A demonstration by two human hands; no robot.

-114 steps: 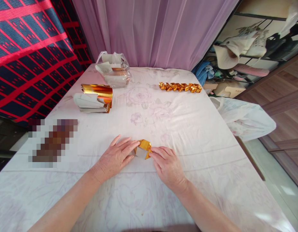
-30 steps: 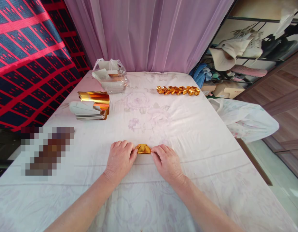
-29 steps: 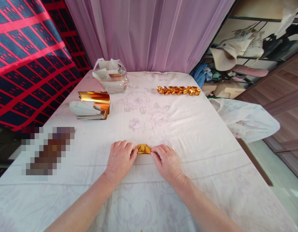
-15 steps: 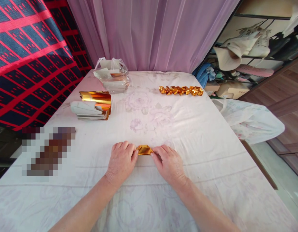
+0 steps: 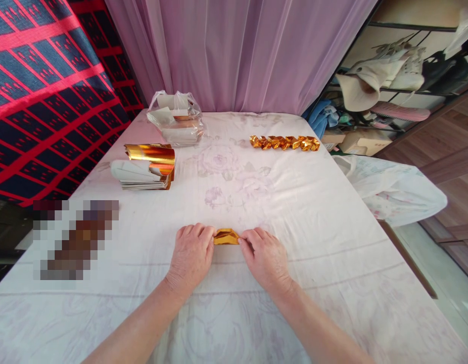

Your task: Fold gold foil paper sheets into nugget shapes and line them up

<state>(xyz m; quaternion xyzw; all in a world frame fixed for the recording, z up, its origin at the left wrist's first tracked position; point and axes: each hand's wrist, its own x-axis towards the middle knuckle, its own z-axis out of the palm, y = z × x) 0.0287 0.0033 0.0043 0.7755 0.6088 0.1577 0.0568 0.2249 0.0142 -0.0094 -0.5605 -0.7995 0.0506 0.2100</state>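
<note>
Between my hands is a small folded piece of gold foil paper, held just over the floral-covered table. My left hand pinches its left end, fingers curled. My right hand pinches the right end between thumb and forefinger. Farther off to the left lies a stack of gold foil paper sheets, some curled with the gold side up and pale backs showing. At the far right of the table, several folded gold foil pieces sit in a row.
A clear plastic bag of paper sheets stands at the back left. A blurred-out patch covers something on the left. A purple curtain hangs behind. On the right are a shelf with shoes and a cap, and a white plastic bag.
The gold foil piece has changed shape slightly, now looking flatter along its front with a crease at the top. My left hand has shifted very little; both hands keep their pinch.
</note>
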